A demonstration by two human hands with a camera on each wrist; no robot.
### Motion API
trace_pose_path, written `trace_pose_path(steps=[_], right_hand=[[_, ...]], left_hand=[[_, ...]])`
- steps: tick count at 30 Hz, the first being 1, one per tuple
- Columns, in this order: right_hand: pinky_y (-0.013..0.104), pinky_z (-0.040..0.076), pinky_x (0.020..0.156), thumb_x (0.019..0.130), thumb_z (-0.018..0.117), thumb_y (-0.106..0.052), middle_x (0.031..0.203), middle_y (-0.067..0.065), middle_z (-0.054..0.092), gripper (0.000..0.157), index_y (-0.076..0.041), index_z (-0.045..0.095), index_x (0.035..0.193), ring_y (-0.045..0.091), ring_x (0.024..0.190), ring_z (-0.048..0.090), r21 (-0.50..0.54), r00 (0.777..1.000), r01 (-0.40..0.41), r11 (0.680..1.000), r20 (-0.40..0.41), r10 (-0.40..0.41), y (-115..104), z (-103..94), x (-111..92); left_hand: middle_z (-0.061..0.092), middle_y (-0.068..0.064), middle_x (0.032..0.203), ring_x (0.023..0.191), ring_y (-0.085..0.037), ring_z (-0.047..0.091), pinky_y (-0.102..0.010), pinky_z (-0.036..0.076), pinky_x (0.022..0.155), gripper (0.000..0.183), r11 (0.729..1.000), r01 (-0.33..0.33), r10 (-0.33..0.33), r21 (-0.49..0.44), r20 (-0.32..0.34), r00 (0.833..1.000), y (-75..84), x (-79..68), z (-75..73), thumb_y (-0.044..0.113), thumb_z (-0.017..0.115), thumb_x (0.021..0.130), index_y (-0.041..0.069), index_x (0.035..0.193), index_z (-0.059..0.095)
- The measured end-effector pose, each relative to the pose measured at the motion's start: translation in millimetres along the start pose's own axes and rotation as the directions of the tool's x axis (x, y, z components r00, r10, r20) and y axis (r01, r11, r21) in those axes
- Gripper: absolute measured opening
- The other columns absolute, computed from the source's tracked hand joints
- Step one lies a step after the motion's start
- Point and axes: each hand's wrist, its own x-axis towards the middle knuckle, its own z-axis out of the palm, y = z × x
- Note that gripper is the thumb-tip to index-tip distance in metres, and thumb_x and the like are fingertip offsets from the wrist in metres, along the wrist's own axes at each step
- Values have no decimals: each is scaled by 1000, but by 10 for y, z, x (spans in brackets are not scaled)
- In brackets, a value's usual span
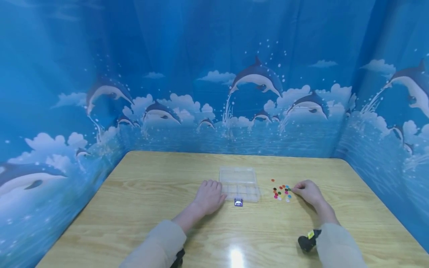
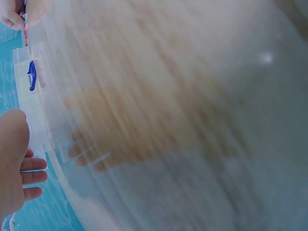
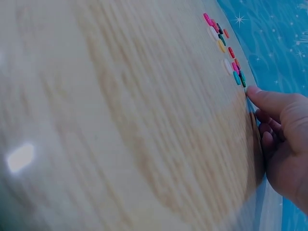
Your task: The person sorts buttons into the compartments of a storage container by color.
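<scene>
The left hand (image 1: 208, 197), fingers relaxed, rests at the left edge of a clear box (image 1: 252, 200), probably steadying it. The right hand (image 1: 309, 192) reaches the coloured discs (image 1: 279, 193) right of it; whether it pinches one is unclear. The contents of the compartments (image 1: 248, 190) are too faint to tell; beyond, the lid (image 1: 237, 175) lies back, likely for access.

Right hand (image 3: 286, 132) pokes in from the right edge, thumb tip right by a green disc (image 3: 242, 79). More colorful discs (image 3: 221, 45) sit upper right on the wood-grain table (image 3: 106, 154).
</scene>
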Motion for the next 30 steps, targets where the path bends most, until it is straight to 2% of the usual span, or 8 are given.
trace_pose_path(steps=[8, 15, 20, 22, 28, 30], right_hand=[[49, 40, 82, 91, 57, -17, 105, 24, 54, 26, 6, 60, 101, 36, 98, 49, 85, 1000, -27, 996, 14, 26, 10, -4, -12], [35, 39, 73, 90, 55, -16, 105, 22, 55, 26, 6, 56, 103, 30, 94, 48, 158, 1000, -29, 987, 9, 28, -32, -25, -9], [47, 38, 85, 91, 55, -19, 113, 27, 52, 32, 7, 54, 108, 36, 104, 46, 181, 999, -37, 983, 9, 36, -95, -44, -3], [48, 37, 86, 91, 55, -21, 114, 27, 52, 33, 7, 55, 109, 37, 104, 46, 187, 1000, -29, 982, 0, 29, -119, -49, 1], [33, 42, 72, 93, 54, -21, 109, 17, 53, 31, 4, 54, 111, 24, 90, 47, 268, 1000, -19, 963, 13, 16, -225, -31, 33], [31, 42, 70, 93, 54, -22, 108, 15, 53, 31, 3, 54, 111, 21, 88, 46, 275, 1000, -7, 962, 18, 2, -276, -26, 40]], left_hand=[[56, -10, 117, 110, -24, 50, -38, 37, 97, 52, 1000, -11, 11, -2, 4, 1000, 0, -9, 5, 46, 32, 98, 5, 124, 51], [56, -9, 115, 108, -23, 51, -38, 38, 96, 53, 1000, -8, 8, 15, 0, 1000, 2, 13, 7, 46, 31, 98, 5, 123, 52], [57, -9, 114, 106, -23, 51, -38, 39, 94, 52, 1000, -10, 10, 23, -6, 1000, -11, 22, -3, 47, 32, 98, 5, 121, 52], [57, -9, 114, 106, -23, 51, -37, 39, 95, 53, 1000, -11, 11, 18, -6, 1000, -12, 23, -5, 47, 31, 98, 4, 121, 52], [57, -9, 111, 105, -23, 52, -36, 40, 93, 51, 1000, -13, 13, 8, -6, 1000, -8, 11, 1, 46, 30, 98, 5, 120, 52], [56, -9, 110, 103, -22, 51, -36, 40, 92, 50, 1000, -13, 13, 10, -8, 1000, -9, 9, 7, 45, 30, 99, 5, 119, 52]])
